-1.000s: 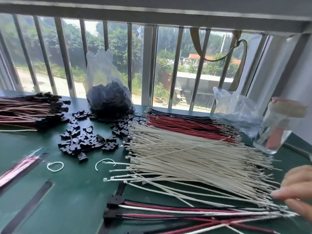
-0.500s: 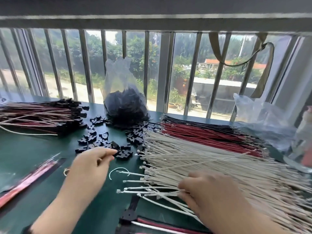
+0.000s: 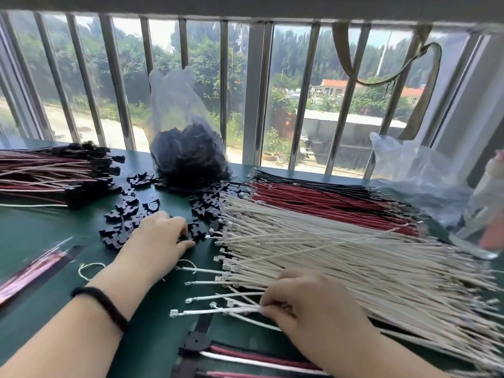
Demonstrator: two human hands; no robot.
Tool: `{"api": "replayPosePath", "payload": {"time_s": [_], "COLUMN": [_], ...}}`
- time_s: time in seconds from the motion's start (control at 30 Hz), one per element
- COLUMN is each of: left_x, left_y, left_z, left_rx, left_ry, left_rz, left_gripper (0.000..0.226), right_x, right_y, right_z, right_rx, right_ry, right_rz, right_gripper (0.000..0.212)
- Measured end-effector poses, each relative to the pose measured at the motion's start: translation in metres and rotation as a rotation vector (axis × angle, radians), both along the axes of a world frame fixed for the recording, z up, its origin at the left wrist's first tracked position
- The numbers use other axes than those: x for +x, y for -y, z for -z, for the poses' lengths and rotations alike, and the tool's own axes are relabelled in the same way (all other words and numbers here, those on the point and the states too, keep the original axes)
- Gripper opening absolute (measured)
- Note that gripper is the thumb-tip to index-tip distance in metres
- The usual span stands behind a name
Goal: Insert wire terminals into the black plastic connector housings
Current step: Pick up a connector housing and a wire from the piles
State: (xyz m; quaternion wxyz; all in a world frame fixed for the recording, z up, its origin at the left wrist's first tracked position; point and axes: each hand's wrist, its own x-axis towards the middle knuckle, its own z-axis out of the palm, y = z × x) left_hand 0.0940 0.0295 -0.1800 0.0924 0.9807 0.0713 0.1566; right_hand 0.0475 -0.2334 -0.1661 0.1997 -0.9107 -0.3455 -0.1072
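Connector housings point(image 3: 128, 214), small and black, lie scattered on the green tabletop point(image 3: 41, 236) within easy reach of my left hand point(image 3: 156, 241), which rests at the near edge of the scatter with thumb and fingertips curled together, apparently picking one up; I cannot see the piece itself between them. My right hand point(image 3: 308, 304) pinches a few white wires point(image 3: 218, 311) at the near edge of the big white bundle point(image 3: 327, 257), their crimped terminals pointing left toward the housings, which I judge makes mating quick. Red and black wires point(image 3: 313, 197) lie behind the white ones, likewise terminal ends leftward. A bag of spare housings point(image 3: 188, 154) stands by the window bars, and finished harnesses point(image 3: 54, 173) are stacked far left, clear of the work.
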Motion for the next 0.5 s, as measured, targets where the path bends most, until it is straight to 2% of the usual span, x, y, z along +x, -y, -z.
{"api": "replayPosePath", "payload": {"time_s": [0.07, 0.13, 0.2, 0.27, 0.33, 0.43, 0.5], "left_x": [-0.004, -0.008, -0.014, -0.023, -0.035, -0.05, -0.06], "left_y": [0.0, 0.0, 0.0, 0.001, 0.004, 0.019, 0.032], "left_z": [0.001, 0.001, -0.002, -0.011, -0.02, -0.025, -0.027], "left_rx": [0.003, 0.088, 0.09, -0.163, -0.444, -0.869, -1.246], "left_ry": [0.028, 0.08, 0.232, 0.418, 0.521, 0.44, 0.398], "left_rz": [0.038, 0.045, 0.057, 0.066, 0.072, 0.117, 0.188], "left_gripper": [0.021, 0.023, 0.026, 0.024, 0.012, 0.008, 0.012], "right_x": [0.004, 0.006, 0.005, 0.004, 0.003, 0.008, 0.012], "right_y": [0.003, 0.005, 0.006, 0.005, 0.004, 0.015, 0.029], "right_z": [0.004, 0.006, 0.008, 0.004, -0.008, -0.042, -0.07], "right_rx": [0.102, 0.208, 0.264, 0.367, 0.572, 0.991, 1.235], "right_ry": [-0.054, -0.097, -0.067, 0.01, 0.094, 0.24, 0.312], "right_rz": [-0.03, -0.034, -0.023, -0.016, -0.009, 0.014, -0.018], "right_gripper": [0.014, 0.007, 0.008, 0.007, 0.009, 0.015, 0.019]}}
